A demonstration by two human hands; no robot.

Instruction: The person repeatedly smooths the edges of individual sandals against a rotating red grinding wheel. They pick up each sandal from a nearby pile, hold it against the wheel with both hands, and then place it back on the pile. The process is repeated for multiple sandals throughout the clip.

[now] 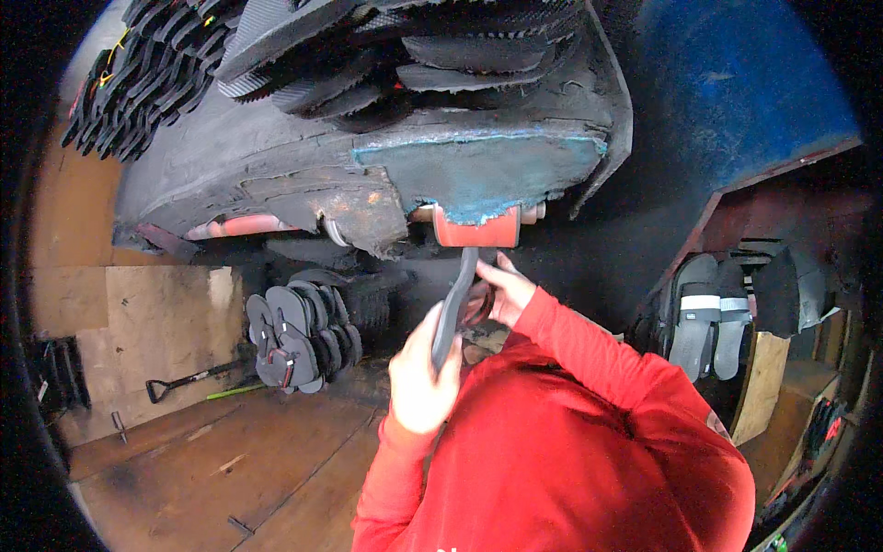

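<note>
Under the worn machine bed (368, 175), left hand (421, 382) and right hand (504, 290), each grip closed around one black sandal sole (452, 313).

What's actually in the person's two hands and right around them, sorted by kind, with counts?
Hands: 2, left hand and right hand, both on one sandal
Dark flip-flop sandal held edge-on: 1
Red roller above it: 1
Black-handled tool lying on the floor: 1
Standing bundle of dark sandals: 1
Total: 6
</note>
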